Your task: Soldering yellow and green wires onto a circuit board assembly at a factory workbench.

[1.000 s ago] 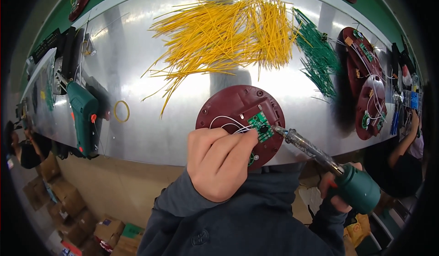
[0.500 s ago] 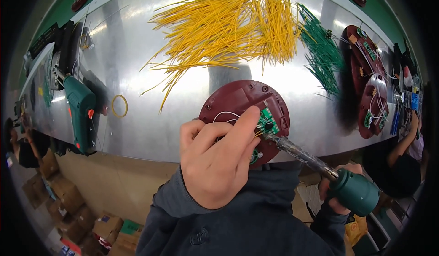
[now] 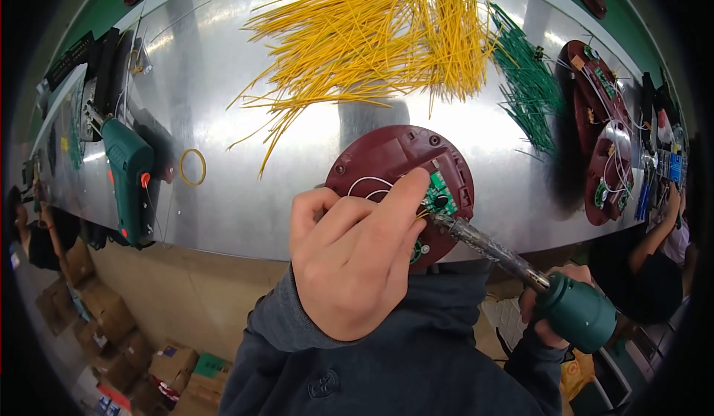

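A round dark red plastic housing [image 3: 387,156] lies on the metal table near its front edge, with a small green circuit board [image 3: 442,195] and white wires inside. My left hand [image 3: 349,256] rests over its lower half, the index finger pressing at the board. My right hand [image 3: 554,319] grips the green handle of a soldering iron [image 3: 513,260], whose tip touches the board.
A heap of yellow wires [image 3: 372,37] and a bundle of green wires [image 3: 532,92] lie farther back. More red housings [image 3: 602,141] stack at the right. A green power tool [image 3: 126,171] and a yellow rubber band [image 3: 193,167] lie at left. Another person's arm [image 3: 658,230] shows far right.
My left hand has slid forward over the housing and its index finger now stretches to the board. The soldering iron tip has stayed at the board.
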{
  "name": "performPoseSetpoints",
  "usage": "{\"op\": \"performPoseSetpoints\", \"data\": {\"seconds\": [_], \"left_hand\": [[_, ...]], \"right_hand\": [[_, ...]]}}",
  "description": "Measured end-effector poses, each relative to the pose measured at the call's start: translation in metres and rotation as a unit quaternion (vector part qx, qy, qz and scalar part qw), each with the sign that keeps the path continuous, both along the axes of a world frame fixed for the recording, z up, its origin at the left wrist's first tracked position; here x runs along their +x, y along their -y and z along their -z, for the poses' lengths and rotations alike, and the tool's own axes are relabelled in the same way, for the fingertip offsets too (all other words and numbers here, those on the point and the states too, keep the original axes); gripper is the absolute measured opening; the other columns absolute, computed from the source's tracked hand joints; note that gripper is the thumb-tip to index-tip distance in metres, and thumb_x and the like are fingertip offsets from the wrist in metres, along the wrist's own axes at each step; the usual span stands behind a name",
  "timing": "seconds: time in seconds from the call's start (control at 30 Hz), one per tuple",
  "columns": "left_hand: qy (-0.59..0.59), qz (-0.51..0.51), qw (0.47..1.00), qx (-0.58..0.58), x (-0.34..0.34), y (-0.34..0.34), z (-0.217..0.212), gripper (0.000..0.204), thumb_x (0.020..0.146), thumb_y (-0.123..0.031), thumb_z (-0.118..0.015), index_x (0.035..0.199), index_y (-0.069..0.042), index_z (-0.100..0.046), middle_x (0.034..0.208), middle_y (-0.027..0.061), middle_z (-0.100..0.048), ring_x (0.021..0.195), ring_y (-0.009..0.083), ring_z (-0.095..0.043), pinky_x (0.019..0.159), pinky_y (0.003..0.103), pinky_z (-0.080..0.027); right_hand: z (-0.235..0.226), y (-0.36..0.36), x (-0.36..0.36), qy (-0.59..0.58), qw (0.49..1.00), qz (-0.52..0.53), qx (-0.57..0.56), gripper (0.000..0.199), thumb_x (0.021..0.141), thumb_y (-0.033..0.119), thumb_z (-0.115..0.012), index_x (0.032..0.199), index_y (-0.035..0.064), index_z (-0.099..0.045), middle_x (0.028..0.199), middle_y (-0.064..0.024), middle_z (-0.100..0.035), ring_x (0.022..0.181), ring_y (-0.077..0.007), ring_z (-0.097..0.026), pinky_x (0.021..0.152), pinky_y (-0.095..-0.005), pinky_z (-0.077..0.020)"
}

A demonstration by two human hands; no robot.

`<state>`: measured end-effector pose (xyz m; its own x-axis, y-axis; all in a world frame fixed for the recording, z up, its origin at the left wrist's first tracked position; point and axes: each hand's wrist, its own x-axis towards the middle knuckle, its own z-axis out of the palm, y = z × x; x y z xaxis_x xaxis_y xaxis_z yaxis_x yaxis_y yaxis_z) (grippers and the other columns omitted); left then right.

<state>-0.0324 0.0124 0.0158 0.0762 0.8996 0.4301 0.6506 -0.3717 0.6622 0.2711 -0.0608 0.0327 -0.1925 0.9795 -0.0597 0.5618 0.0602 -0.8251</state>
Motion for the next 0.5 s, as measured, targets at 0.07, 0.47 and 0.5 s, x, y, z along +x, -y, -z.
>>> {"op": "performPoseSetpoints", "data": {"seconds": [0.07, 0.47, 0.5], "left_hand": [[0.006, 0.005, 1.000, 0.004, 0.000, -0.001, -0.001, 0.051, 0.064, 0.003, -0.076, 0.114, 0.001, -0.063, 0.096, 0.0012, -0.069, 0.067, 0.0145, -0.058, 0.068, 0.032, -0.039], [-0.013, 0.004, 0.999, -0.036, 0.000, 0.000, -0.006, 0.050, 0.067, 0.001, -0.080, 0.113, -0.004, -0.060, 0.085, 0.0016, -0.073, 0.073, 0.0159, -0.065, 0.075, 0.034, -0.041], [-0.013, 0.004, 0.999, -0.035, 0.000, 0.000, -0.006, 0.050, 0.067, 0.001, -0.080, 0.113, -0.004, -0.060, 0.085, 0.0016, -0.073, 0.073, 0.0159, -0.065, 0.075, 0.034, -0.041]], "right_hand": [[-0.002, -0.002, -0.005, -0.033, 0.999, 0.022, 0.011, 0.065, 0.070, 0.051, -0.080, 0.091, 0.0009, -0.044, 0.054, -0.0087, -0.054, 0.038, -0.0128, -0.048, 0.034, -0.0220, -0.0335], [-0.016, -0.013, -0.033, -0.243, 0.952, 0.171, -0.070, 0.076, 0.066, 0.052, -0.085, 0.101, -0.0018, -0.044, 0.059, -0.0052, -0.056, 0.047, -0.0139, -0.055, 0.042, -0.0243, -0.0398], [-0.014, -0.014, -0.032, -0.275, 0.946, 0.156, -0.065, 0.078, 0.066, 0.049, -0.086, 0.103, -0.0026, -0.042, 0.062, -0.0069, -0.056, 0.047, -0.0145, -0.056, 0.041, -0.0235, -0.0387]]}}
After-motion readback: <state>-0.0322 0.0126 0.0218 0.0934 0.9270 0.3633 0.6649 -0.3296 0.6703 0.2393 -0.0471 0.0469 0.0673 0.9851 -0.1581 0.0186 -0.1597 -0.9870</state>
